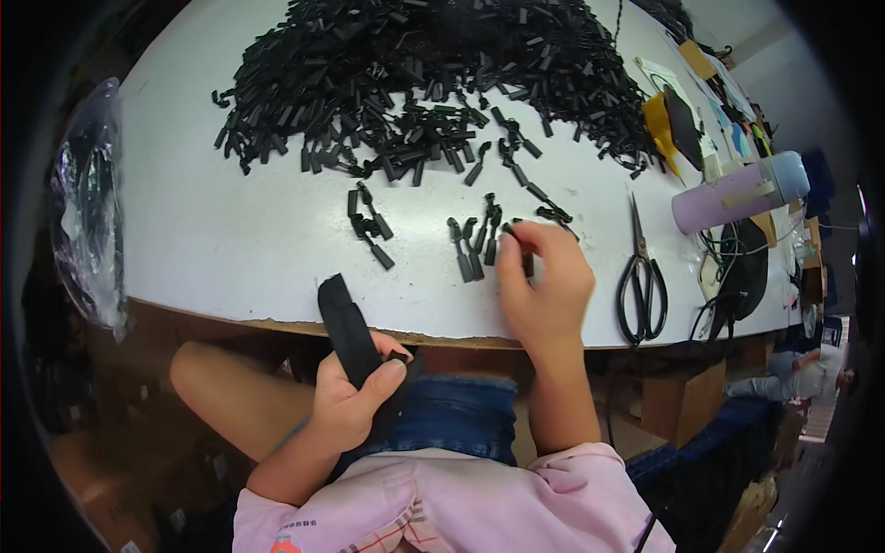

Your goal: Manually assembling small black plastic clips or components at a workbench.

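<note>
A folded length of black zipper tape (342, 318) is gripped in my left hand (346, 404), just off the table's front edge. Its upper end sticks up past the edge, and thumb and fingers close around the lower part. My right hand (551, 281) is over the tabletop, thumb and forefinger pinched on a black zipper slider with a long pull, mostly hidden by the fingers. Just left of that hand lies a small row of zipper sliders (476, 247). Farther left is another loose cluster of sliders (372, 227).
A large heap of black zipper sliders (433, 55) covers the table's far side. Black-handled scissors (638, 295) lie to the right, near a lilac bottle (728, 195) with a blue cap. A clear plastic bag (88, 212) hangs at the left edge. The white tabletop (230, 249) has a worn front edge.
</note>
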Motion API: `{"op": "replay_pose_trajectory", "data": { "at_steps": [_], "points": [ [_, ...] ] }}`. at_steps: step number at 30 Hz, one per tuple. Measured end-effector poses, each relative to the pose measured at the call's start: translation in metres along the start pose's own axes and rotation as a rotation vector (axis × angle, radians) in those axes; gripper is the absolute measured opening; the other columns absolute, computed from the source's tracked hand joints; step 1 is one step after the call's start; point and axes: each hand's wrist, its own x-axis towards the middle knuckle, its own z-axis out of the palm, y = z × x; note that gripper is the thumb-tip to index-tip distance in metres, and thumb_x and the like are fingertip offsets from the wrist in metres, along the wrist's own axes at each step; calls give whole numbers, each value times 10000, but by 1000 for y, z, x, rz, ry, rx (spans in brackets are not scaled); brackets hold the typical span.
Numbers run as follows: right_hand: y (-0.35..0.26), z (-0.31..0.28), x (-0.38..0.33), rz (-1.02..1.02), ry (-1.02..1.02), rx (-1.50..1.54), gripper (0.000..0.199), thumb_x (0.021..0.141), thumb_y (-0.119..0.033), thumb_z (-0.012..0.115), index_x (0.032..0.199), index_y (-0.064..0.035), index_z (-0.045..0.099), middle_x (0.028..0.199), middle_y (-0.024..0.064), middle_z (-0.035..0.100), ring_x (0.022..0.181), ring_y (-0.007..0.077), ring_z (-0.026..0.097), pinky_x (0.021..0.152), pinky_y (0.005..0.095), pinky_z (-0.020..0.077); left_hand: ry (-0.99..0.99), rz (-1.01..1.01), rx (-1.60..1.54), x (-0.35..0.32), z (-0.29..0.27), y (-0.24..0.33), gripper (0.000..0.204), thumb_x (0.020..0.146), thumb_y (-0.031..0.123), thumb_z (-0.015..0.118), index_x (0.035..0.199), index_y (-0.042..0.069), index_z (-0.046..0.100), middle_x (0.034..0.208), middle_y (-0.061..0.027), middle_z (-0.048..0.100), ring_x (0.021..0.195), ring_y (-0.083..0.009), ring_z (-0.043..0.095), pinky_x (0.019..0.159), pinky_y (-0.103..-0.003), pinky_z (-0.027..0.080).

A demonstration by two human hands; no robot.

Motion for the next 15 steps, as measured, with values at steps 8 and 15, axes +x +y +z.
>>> {"op": "replay_pose_trajectory", "data": {
  "at_steps": [8, 15],
  "points": [
    [-24, -2, -43, 240, -437, 1301, 161, 718, 73, 543, 874, 45, 573, 812, 95, 573, 702, 121, 539, 596, 219, 434, -81, 6, -90, 8, 5, 0, 150, 742, 107, 595, 834, -4, 551, 754, -9, 535, 674, -52, 460, 607, -188, 370],
    [-22, 7, -52, 36, -340, 1098, 170, 688, 66, 572, 853, 32, 591, 815, 122, 575, 711, 164, 526, 581, 223, 411, -120, -121, -193, 6, 1, 0, 184, 739, 115, 601, 868, -2, 543, 764, -6, 540, 679, -53, 468, 620, -180, 371]
  ]
}}
